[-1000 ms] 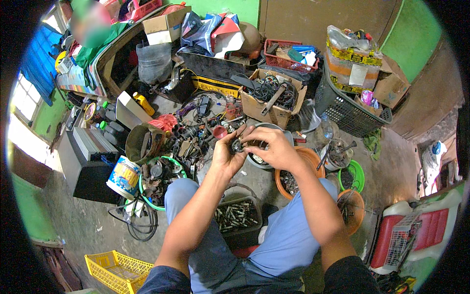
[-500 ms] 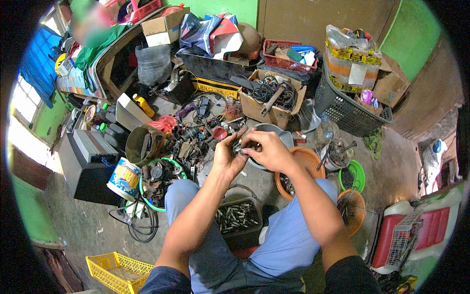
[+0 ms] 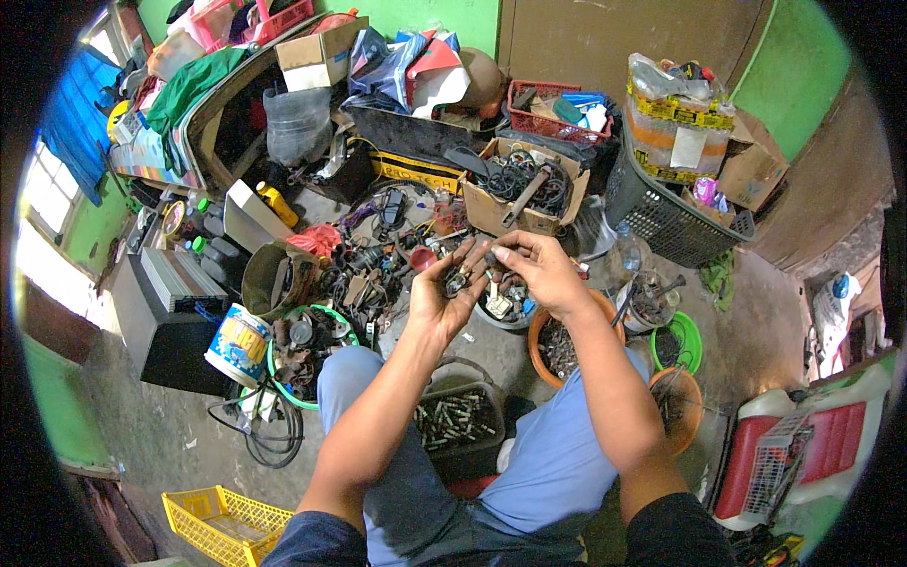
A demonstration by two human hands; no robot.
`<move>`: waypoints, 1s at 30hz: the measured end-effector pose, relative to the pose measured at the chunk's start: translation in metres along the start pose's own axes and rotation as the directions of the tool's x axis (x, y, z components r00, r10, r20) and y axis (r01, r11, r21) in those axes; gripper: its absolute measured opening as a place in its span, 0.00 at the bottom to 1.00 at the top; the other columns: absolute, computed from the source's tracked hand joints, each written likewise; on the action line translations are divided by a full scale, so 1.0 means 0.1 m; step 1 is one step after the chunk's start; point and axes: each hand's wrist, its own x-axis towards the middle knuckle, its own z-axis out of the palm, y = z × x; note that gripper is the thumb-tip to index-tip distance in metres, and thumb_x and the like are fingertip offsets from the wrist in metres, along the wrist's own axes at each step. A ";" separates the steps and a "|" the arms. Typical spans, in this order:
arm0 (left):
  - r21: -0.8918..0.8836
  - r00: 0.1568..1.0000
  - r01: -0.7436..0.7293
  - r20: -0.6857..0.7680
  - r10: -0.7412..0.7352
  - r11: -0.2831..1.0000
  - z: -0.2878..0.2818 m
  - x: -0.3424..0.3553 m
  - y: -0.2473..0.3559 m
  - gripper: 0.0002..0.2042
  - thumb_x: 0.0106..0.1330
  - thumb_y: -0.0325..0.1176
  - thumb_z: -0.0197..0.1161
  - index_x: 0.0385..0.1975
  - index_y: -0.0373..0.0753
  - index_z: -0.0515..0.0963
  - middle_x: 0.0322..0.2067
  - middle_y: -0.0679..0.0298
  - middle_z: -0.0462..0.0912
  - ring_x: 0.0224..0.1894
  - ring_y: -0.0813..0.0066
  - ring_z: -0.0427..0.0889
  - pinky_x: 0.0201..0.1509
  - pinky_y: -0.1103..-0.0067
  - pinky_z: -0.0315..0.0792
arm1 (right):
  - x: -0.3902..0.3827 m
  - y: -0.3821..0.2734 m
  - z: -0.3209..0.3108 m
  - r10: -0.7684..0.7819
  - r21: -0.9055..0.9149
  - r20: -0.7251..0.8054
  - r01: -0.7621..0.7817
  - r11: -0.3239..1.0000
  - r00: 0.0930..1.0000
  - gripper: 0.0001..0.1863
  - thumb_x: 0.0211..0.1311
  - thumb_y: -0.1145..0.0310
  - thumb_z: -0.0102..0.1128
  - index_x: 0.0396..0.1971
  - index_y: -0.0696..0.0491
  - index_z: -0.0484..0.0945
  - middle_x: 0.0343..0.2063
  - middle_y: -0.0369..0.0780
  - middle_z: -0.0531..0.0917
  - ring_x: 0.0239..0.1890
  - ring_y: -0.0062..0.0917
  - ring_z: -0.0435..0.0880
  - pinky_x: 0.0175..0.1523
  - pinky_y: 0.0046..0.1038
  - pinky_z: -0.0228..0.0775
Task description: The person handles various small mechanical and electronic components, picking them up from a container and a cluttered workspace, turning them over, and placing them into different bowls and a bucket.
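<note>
The left hand (image 3: 442, 293) lay palm up and half open, cradling a few small dark metal parts (image 3: 457, 282). The right hand (image 3: 537, 269) was curled beside it, its fingertips (image 3: 493, 253) pinched on a tiny piece just above the left palm; what that piece was could not be made out. Both hands hung over a grey bowl (image 3: 499, 307) of oddments on the floor.

A blue and yellow tin (image 3: 236, 346) with a printed label stood at the left, against a green-rimmed basin (image 3: 312, 397). Behind the hands sat an open cardboard box (image 3: 524, 194) of cables and tools, and to its right a black mesh basket (image 3: 661, 213) holding a clear yellow-banded package (image 3: 675, 118). An orange bowl (image 3: 553, 345) lay just under the right wrist, and a dark tray of bolts (image 3: 458, 420) sat between the knees. A yellow crate (image 3: 222, 524) was cut off at the lower edge. Bare floor showed only at lower left; elsewhere clutter crowded close.
</note>
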 end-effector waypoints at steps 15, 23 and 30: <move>-0.065 1.000 -0.015 0.016 0.016 0.998 0.08 -0.05 0.00 0.22 0.75 0.32 0.39 0.65 0.28 0.60 0.64 0.41 0.67 0.68 0.46 0.66 0.74 0.52 0.59 | -0.03 -0.08 -0.10 0.155 0.465 0.045 -0.158 0.871 0.987 0.10 0.71 0.65 0.58 0.45 0.55 0.78 0.37 0.37 0.85 0.37 0.24 0.85 0.42 0.28 0.78; -0.117 0.998 0.012 0.069 -0.004 0.993 -0.01 -0.01 0.03 0.20 0.73 0.29 0.42 0.62 0.26 0.62 0.65 0.38 0.64 0.71 0.44 0.60 0.76 0.53 0.56 | 0.01 -0.04 -0.27 0.138 0.445 0.001 -0.124 0.887 0.990 0.18 0.68 0.70 0.61 0.55 0.56 0.76 0.42 0.36 0.84 0.39 0.23 0.84 0.44 0.28 0.77; -0.097 0.998 0.004 0.068 0.002 0.995 -0.06 0.01 0.04 0.22 0.74 0.30 0.41 0.64 0.25 0.61 0.66 0.39 0.63 0.72 0.45 0.59 0.76 0.54 0.55 | 0.02 -0.09 -0.34 0.115 0.322 -0.168 -0.056 0.945 0.979 0.14 0.62 0.73 0.68 0.47 0.59 0.79 0.39 0.38 0.84 0.37 0.25 0.84 0.39 0.28 0.79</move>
